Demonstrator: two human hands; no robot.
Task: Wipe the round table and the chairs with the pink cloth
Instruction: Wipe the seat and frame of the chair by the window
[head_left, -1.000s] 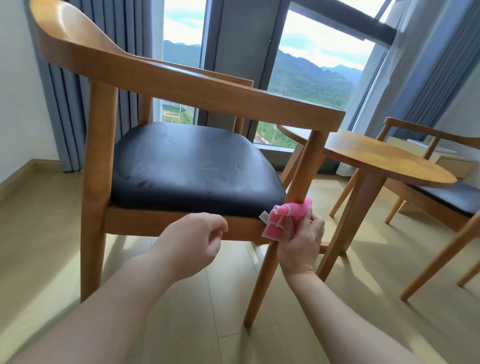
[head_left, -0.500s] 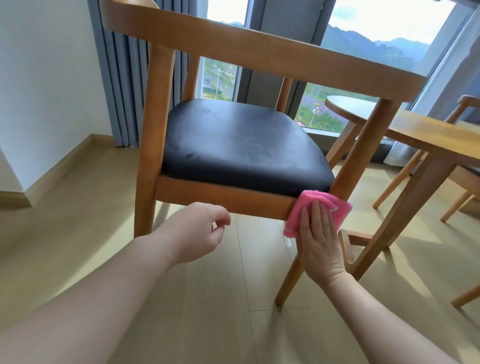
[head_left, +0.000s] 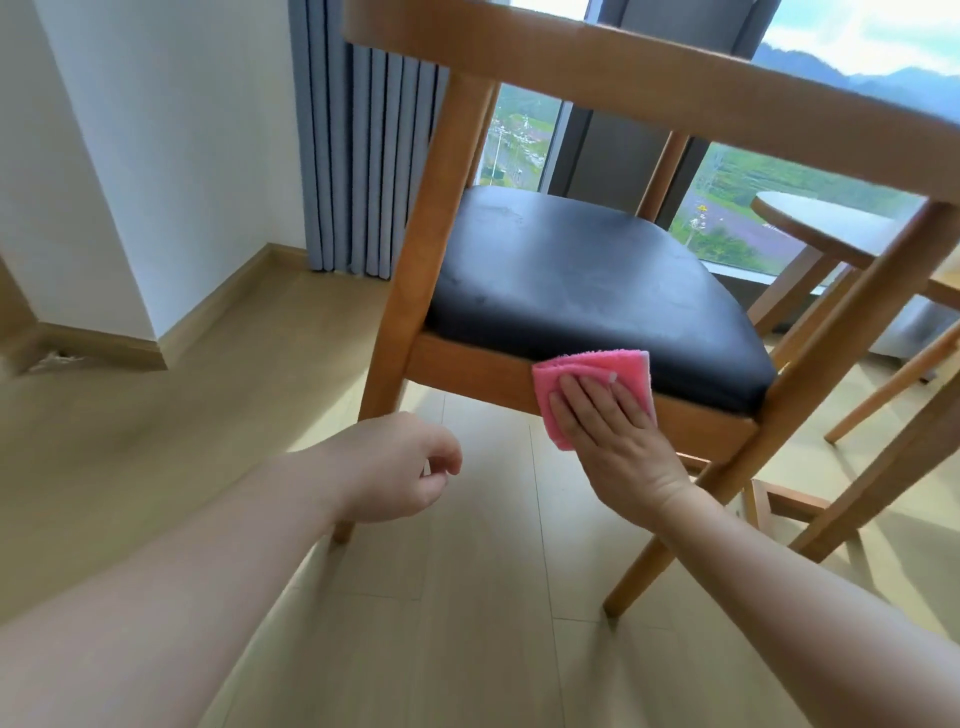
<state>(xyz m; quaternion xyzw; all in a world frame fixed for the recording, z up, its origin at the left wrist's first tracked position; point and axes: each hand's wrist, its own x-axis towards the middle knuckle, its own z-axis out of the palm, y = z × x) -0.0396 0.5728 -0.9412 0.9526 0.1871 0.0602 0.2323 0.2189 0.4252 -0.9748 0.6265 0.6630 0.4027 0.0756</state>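
A wooden chair (head_left: 431, 218) with a black padded seat (head_left: 582, 275) fills the middle of the view. My right hand (head_left: 618, 441) lies flat on the folded pink cloth (head_left: 592, 371), pressing it against the chair's wooden seat rail, just below the black cushion. My left hand (head_left: 400, 467) hovers lower and to the left in a loose curl, holding nothing and touching nothing. The round wooden table (head_left: 821, 223) shows at the right behind the chair's right post.
A white wall corner (head_left: 156, 182) with a wooden skirting stands at the left. Grey curtains (head_left: 363, 156) and a large window lie behind the chair. Table legs (head_left: 883, 467) and another chair's leg stand at the right. Light wooden floor spreads below.
My right hand has slid the pink cloth leftward along the seat rail, from the right rear leg toward the rail's middle. The view has moved closer and lower. My left hand stays curled.
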